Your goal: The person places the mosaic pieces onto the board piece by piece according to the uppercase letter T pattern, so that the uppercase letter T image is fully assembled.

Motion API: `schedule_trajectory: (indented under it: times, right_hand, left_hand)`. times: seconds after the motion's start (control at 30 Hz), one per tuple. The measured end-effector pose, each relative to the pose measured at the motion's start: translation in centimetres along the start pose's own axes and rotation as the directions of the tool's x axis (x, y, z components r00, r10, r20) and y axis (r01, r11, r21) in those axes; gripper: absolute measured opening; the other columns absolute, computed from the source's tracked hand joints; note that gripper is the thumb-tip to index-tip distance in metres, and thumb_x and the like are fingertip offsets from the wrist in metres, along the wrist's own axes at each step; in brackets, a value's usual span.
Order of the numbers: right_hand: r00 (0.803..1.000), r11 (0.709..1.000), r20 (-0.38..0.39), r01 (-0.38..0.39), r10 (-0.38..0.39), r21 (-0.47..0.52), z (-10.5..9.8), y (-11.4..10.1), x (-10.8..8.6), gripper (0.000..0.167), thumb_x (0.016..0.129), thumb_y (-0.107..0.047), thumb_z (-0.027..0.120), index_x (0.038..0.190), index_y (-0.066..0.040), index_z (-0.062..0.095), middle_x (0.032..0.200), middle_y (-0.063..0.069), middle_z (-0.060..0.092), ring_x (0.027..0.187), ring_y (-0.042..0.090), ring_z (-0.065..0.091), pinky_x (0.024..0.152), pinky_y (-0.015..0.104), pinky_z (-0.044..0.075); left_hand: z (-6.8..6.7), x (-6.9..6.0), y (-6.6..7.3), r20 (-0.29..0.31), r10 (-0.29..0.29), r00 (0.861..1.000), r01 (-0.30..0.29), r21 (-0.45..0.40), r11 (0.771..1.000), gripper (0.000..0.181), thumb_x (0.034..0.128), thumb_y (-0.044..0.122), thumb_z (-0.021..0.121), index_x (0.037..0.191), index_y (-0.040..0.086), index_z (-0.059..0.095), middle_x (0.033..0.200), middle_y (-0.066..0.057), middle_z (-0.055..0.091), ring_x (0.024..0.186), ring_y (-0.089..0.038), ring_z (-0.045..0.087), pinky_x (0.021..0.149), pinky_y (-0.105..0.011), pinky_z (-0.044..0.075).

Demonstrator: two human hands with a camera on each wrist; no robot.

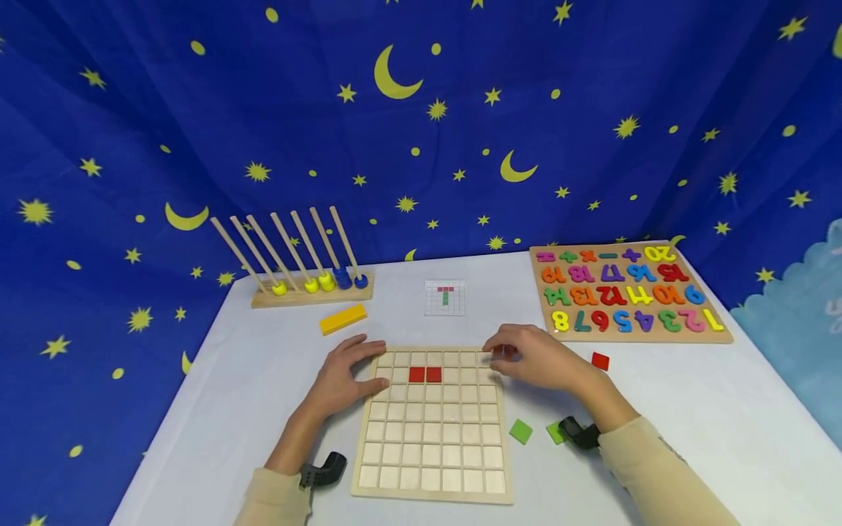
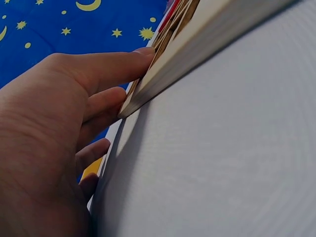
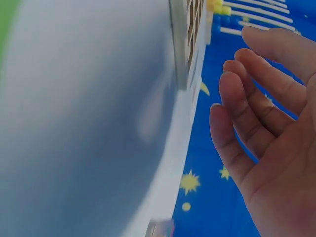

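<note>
Left hand point(image 1: 338, 376) loose, thumb over the rim, fingers against the far-left corner of the grid board point(image 1: 430, 454); contact, no clench. Right hand point(image 1: 536, 358) relaxed, fingers softly bent, nothing visible in them, by the board's far-right corner. Can't tell if it touches.

Board lies flat in front of the person, between the forearms. Roughly square, sides running away from the person, a slight skew at most. Two red tiles point(image 1: 425, 375) in the second row from the far edge, side by side; that pair's long axis runs left-right.

Right of board: two green tiles point(image 1: 521, 431) turned cornerwise, one partly behind the black wrist device point(image 1: 580, 434). Loose red tile point(image 1: 600, 361) past the right wrist. Beyond board: card point(image 1: 445, 298) with a T, red bar on the far side, green stem pointing at the person.

Yellow block point(image 1: 343, 319) far left, slanted, right end farther away. Behind it, the bead rack point(image 1: 312, 295), base left-right. Number board point(image 1: 634, 336) far right, long axis left-right, digits upside down to the person.

Counter point(image 1: 230, 409) white; behind it, blue curtain point(image 1: 460, 219), yellow moons and stars.
</note>
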State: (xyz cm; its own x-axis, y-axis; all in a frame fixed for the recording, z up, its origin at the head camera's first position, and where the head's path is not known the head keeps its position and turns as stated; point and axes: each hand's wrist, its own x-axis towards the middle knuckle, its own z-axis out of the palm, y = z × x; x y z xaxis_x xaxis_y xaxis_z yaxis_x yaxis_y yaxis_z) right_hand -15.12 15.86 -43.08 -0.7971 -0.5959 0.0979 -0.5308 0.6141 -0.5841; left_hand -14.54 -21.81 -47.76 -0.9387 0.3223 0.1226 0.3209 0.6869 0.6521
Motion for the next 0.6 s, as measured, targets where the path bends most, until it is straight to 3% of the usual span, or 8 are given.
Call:
schedule_trajectory:
  times: [0.2, 0.6]
  right_hand:
    - [0.999, 0.999, -0.019, -0.042, 0.042, -0.009, -0.9, 1.2, -1.5, 0.024, 0.087, -0.025, 0.072, 0.108, -0.016, 0.071, 0.088, -0.017, 0.058, 0.079, 0.007, 0.055, 0.071, 0.028, 0.05]
    - [0.988, 0.99, -0.062, -0.14, 0.14, 0.016, -2.4, 3.2, -4.4, 0.025, 0.086, -0.025, 0.074, 0.109, -0.015, 0.07, 0.088, -0.013, 0.059, 0.079, 0.009, 0.054, 0.071, 0.03, 0.05]
  left_hand:
    - [0.2, 0.0, 0.2, -0.019, 0.027, 0.999, -0.027, 0.018, 0.999, 0.06, 0.0718, 0.043, 0.083, 0.126, 0.023, 0.065, 0.131, 0.011, 0.057, 0.135, -0.025, 0.034, 0.107, -0.058, 0.024]
    - [0.3, -0.1, 0.4, -0.019, 0.01, 1.0, -0.009, 0.033, 0.999, 0.06, 0.0712, 0.047, 0.082, 0.125, 0.026, 0.065, 0.132, 0.014, 0.055, 0.136, -0.022, 0.032, 0.108, -0.057, 0.02]
